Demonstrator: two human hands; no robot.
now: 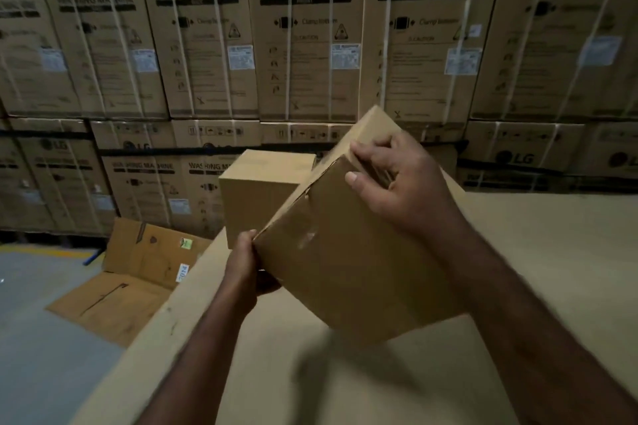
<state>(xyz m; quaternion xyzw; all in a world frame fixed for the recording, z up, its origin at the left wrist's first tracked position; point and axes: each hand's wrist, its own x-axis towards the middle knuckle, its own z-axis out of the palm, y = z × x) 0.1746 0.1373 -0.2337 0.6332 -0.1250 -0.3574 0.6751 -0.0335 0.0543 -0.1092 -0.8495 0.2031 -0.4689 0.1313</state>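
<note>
A plain brown cardboard box [348, 262] is held tilted above a wide cardboard surface [397, 383], one corner pointing up. My left hand [243, 266] grips its lower left corner, fingers curled under the box. My right hand [397, 179] holds the upper edge, fingers curled over the top and the thumb pressed on the near face. Clear tape runs along the box's seam. Behind it a second, smaller closed cardboard box [259, 193] stands upright on the same surface.
A wall of stacked washing machine cartons [303, 38] with white straps fills the background. On the grey floor [31, 338] to the left lies a flattened cardboard carton [138, 272] with stickers. The surface's left edge runs diagonally beside it.
</note>
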